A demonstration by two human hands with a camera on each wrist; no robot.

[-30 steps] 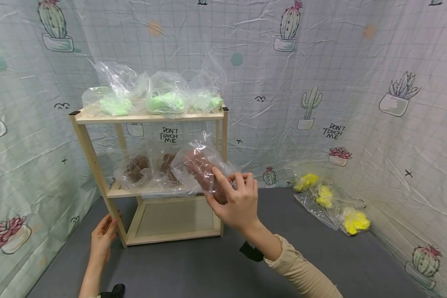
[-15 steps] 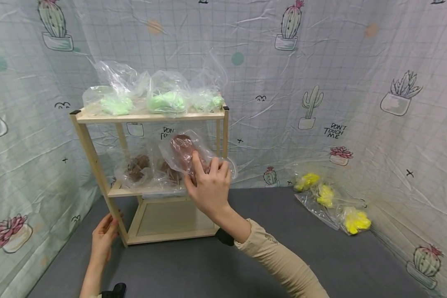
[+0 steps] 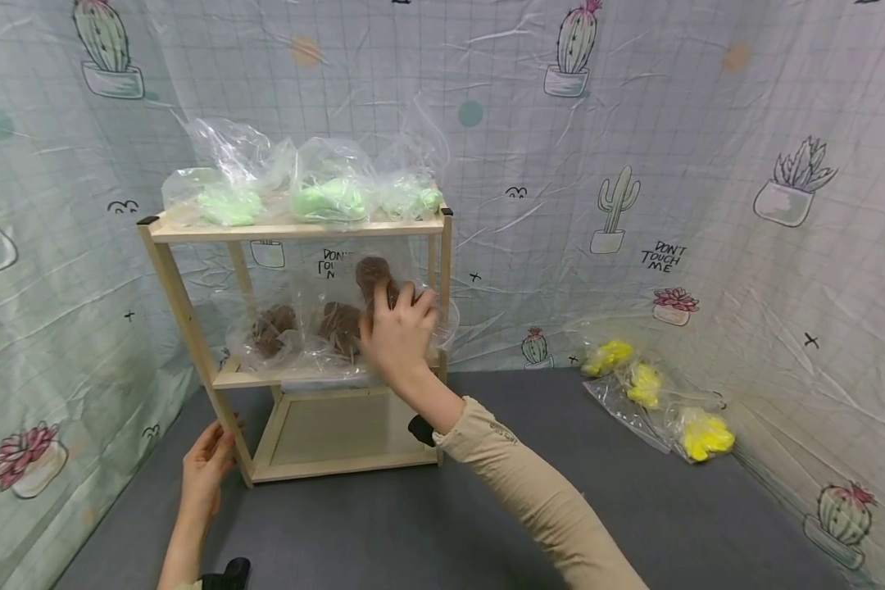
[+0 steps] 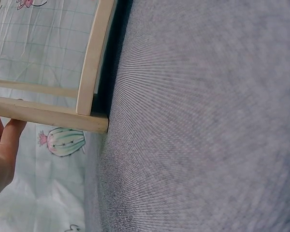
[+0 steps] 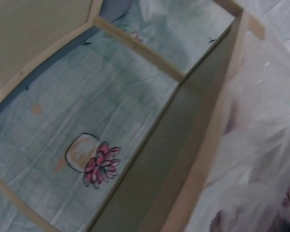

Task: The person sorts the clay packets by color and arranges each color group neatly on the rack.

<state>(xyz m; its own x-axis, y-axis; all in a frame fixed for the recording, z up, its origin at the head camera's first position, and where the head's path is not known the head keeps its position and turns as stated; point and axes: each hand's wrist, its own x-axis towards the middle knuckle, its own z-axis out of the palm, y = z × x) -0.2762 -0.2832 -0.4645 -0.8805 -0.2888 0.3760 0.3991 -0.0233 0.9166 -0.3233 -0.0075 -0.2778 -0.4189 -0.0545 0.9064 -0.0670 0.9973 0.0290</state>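
My right hand [image 3: 401, 336] grips a long brown item in a clear plastic bag [image 3: 373, 272] at the right end of the wooden shelf's middle board. Its fingers lie over the front of the bag, hiding the lower part. Two more bagged brown items [image 3: 273, 329] stand to its left on that board. Low at the front left, my left hand [image 3: 205, 469] holds the leg of the wooden shelf [image 3: 184, 307]. Fingers of this hand [image 4: 10, 137] reach behind the post in the left wrist view. Blurred plastic [image 5: 261, 121] lies along the board in the right wrist view.
Several clear bags with pale green contents [image 3: 332, 201] sit on the top board. Bags with yellow contents [image 3: 643, 385] lie on the grey tabletop [image 3: 516, 500] at right. A cactus-print curtain [image 3: 501, 147] surrounds the back and sides.
My right hand has carried the bagged brown item left and inward, from in front of the shelf's right end to over the middle board. The left hand stays at the leg.
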